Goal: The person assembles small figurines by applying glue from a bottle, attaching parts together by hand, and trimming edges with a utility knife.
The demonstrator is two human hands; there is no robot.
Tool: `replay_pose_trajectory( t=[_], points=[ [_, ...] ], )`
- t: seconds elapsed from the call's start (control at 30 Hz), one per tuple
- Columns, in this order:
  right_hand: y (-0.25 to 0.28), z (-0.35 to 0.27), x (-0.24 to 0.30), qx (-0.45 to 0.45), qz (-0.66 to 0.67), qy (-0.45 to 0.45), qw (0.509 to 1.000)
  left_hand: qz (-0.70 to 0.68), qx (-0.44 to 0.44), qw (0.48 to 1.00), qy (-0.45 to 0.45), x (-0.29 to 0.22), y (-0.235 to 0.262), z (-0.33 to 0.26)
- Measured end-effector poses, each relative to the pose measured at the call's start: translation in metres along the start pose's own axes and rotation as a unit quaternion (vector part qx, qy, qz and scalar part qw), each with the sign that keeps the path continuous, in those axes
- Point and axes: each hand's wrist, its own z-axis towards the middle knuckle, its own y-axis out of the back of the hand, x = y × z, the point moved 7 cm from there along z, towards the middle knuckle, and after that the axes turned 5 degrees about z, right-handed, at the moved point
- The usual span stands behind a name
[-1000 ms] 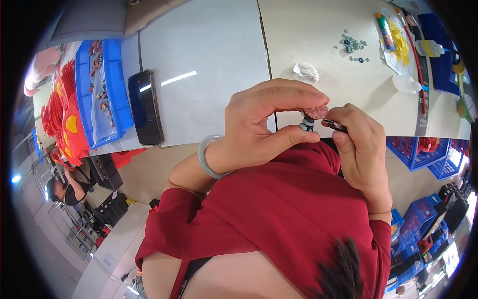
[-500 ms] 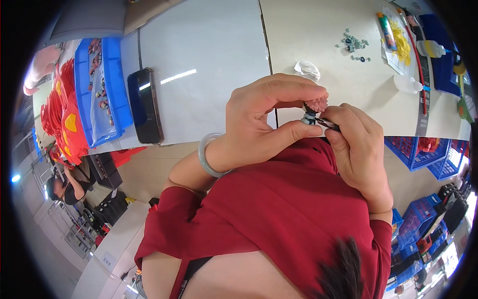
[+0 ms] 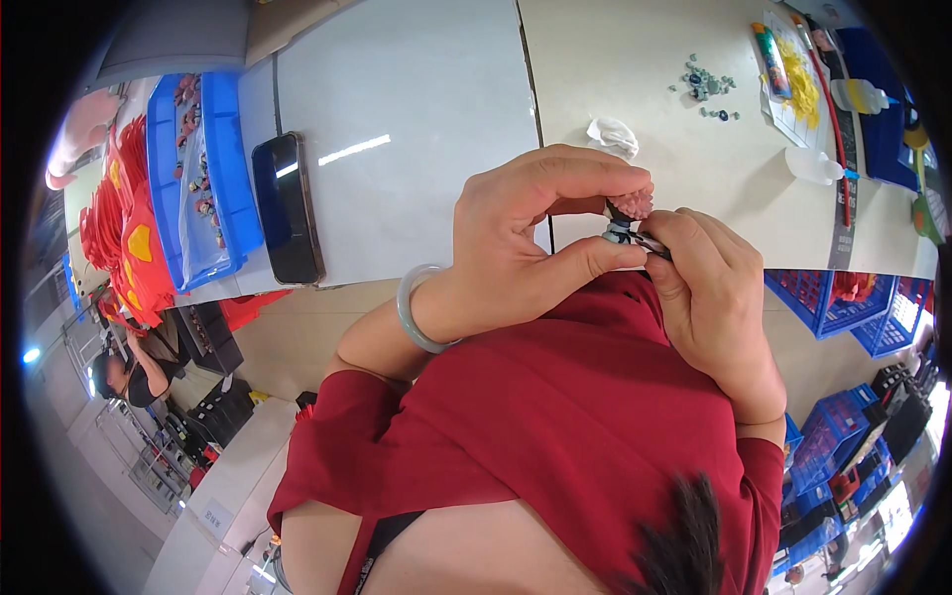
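Observation:
Between the thumb and fingers of my left hand [image 3: 531, 233] is a small figurine [image 3: 633, 202], pink and knobbly at its top with a dark and pale blue-grey lower part. My right hand [image 3: 716, 297] pinches a thin, dark, shiny tool [image 3: 653, 246] whose exact kind I cannot make out. The tool's tip meets the figurine's lower part, near my left thumb; fingers hide part of both things. Beyond my hands, a crumpled white tissue [image 3: 613, 137] lies on the table [image 3: 635, 59], and farther right is a scatter of small grey-green pieces [image 3: 706, 84].
At the left are a smartphone [image 3: 285, 208] and a blue tray [image 3: 236, 164] of small figurines. Glue bottles [image 3: 813, 166], yellow bits on paper [image 3: 801, 94] and a red stick [image 3: 846, 198] occupy the far right. Blue crates [image 3: 818, 297] stand below the table's right edge.
The tool has shifted slightly toward the figurine in my right fingers. My left hand keeps its hold, almost unmoved.

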Motion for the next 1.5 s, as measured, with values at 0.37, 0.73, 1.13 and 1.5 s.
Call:
replay_pose_trajectory(
  t=[0.37, 0.73, 1.13, 1.5],
  points=[
    [-0.001, -0.0014, 0.0005, -0.007, 0.011, 0.008, 1.0, 0.013, 0.003, 1.0, -0.001, -0.0015, -0.0008, -0.0014],
    [0.0, -0.0004, 0.0005, 0.003, 0.029, 0.003, 1.0, 0.01, 0.002, 1.0, -0.003, -0.0018, -0.0012, -0.0012],
    [-0.0006, 0.0001, -0.0013, 0.002, 0.042, -0.003, 0.999, 0.0, 0.006, 1.0, 0.005, 0.0003, -0.0014, -0.0002],
    [0.0035, -0.0031, -0.0034, -0.043, 0.102, -0.015, 0.994, -0.053, 0.021, 0.998, 0.004, 0.0, -0.0022, 0.0016]
  ],
)
